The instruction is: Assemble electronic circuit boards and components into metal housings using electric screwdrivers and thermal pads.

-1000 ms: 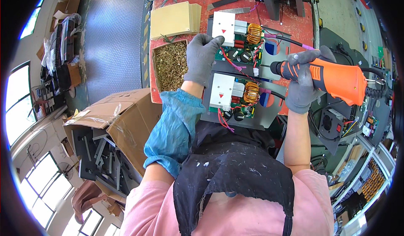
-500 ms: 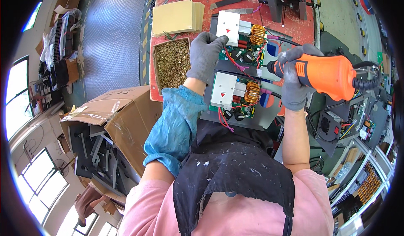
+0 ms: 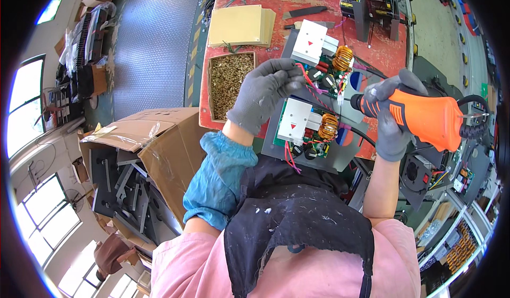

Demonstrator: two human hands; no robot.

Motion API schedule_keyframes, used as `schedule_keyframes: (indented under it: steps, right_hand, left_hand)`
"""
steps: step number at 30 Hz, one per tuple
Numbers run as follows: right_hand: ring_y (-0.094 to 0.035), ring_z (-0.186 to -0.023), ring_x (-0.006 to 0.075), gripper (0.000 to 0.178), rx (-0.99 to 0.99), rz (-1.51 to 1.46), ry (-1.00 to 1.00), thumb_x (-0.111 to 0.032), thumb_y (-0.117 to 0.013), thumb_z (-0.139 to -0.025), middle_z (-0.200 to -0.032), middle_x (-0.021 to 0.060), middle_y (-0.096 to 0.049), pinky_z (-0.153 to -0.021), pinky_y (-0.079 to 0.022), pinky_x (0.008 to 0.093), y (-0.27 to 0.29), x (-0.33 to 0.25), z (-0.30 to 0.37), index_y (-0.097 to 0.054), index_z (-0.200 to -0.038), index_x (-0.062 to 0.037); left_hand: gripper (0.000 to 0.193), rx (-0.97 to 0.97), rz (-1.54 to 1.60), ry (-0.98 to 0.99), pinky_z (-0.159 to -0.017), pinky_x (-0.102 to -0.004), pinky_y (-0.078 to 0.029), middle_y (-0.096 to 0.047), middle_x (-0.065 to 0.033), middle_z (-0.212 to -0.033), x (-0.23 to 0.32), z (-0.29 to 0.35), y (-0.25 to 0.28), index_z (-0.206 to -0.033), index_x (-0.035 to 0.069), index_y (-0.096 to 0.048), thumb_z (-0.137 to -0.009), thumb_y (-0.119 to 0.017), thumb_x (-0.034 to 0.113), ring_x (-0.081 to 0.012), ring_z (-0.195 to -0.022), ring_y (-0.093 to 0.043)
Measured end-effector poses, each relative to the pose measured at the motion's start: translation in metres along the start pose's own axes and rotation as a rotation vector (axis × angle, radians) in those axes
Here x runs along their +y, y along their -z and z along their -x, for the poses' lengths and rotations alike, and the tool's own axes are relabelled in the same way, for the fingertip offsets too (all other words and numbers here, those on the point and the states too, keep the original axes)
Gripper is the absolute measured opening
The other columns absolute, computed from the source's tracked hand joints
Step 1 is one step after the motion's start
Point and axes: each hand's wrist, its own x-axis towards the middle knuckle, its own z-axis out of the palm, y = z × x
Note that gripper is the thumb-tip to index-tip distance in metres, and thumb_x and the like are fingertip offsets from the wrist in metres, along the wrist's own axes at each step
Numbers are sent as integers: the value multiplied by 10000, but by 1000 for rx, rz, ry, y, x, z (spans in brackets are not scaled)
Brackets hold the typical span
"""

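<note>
My left hand (image 3: 264,92), in a grey glove, has its fingers bent together beside a red wire (image 3: 305,73) of the far circuit board; whatever is in the fingertips is hidden. My gloved right hand (image 3: 394,118) is wrapped around an orange electric screwdriver (image 3: 425,118). Its tip points left, between the two boards. The far board carries a white plate (image 3: 309,41) and a copper coil (image 3: 342,58). A matching board nearer me has its own white plate (image 3: 294,120) and coil (image 3: 328,127). Both sit on dark metal panels.
Left of the boards stands a cardboard tray of small brass-coloured hardware (image 3: 232,82). Behind it lie cream sheets (image 3: 237,26) and a dark blade-like tool (image 3: 305,12). An open carton (image 3: 172,154) with dark metal parts is at left. More coil assemblies (image 3: 372,5) stand at the far right.
My left hand has come off the far white plate to beside the red wire. The far board now sits turned slightly. My right hand and the screwdriver appear farther right and lower.
</note>
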Motion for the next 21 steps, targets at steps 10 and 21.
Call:
schedule_keyframes:
  steps: [10, 21]
  right_hand:
    - [-570, -758, 170, 539, 110, 47, -30, -49, -664, -814, -888, 75, -569, -711, -496, 357, -1, -6, -13, -436, -1300, -9]
    - [-576, -778, 197, 472, 199, -17, 34, -185, -640, -812, -877, 72, -547, -687, -484, 367, 14, -39, -31, -454, -1218, -34]
  left_hand:
    - [438, -142, -47, 151, -447, -178, -380, -561, -19, -792, -6, 7, 11, -1063, 22, -537, -922, -560, 437, -81, -592, -500]
    - [427, -58, 39, 161, -425, -176, -353, -546, -5, -763, -11, 5, -17, -998, 44, -550, -915, -562, 463, -64, -578, -476]
